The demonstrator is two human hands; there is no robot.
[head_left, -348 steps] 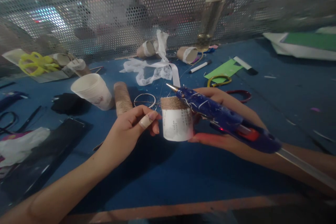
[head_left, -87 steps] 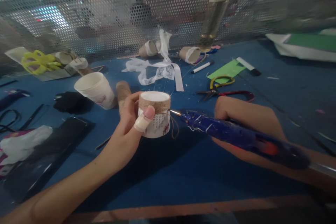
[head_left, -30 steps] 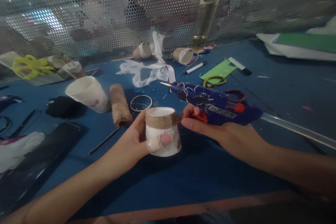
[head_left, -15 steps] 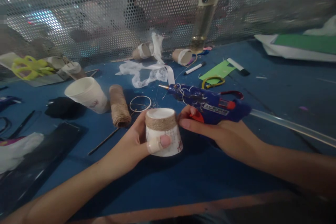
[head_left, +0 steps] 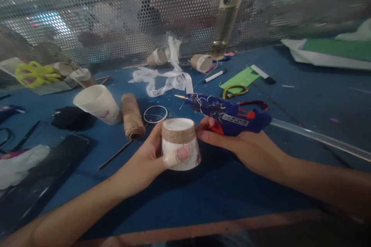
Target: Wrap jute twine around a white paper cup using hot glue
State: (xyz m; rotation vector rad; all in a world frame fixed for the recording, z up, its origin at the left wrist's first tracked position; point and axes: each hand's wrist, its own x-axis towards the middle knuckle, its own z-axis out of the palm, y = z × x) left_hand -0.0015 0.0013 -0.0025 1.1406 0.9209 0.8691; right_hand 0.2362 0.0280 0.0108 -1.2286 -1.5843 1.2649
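My left hand (head_left: 150, 154) is wrapped round a small white paper cup (head_left: 180, 144) held upside down above the blue table, its bandaged thumb pressed on the cup's front. A band of brown twine (head_left: 178, 134) circles the cup near its top. My right hand (head_left: 243, 147) grips a blue hot glue gun (head_left: 228, 112) with a red trigger, fingers touching the cup's right side. The gun's metal nozzle (head_left: 180, 97) points left, above and behind the cup, clear of it.
A stack of white cups (head_left: 97, 104) and a spool of twine (head_left: 131, 115) lie left of the cup, a wire ring (head_left: 155, 114) behind it. White lace ribbon (head_left: 165, 79), cardboard tubes (head_left: 203, 61), scissors (head_left: 236, 90), marker (head_left: 215, 75) and green paper (head_left: 242, 77) lie farther back against a perforated metal screen (head_left: 116, 15).
Over the last second the cup rose slightly in my left hand and the glue gun settled a little lower and closer. Earlier, the nozzle touched the twine band; now it points away.
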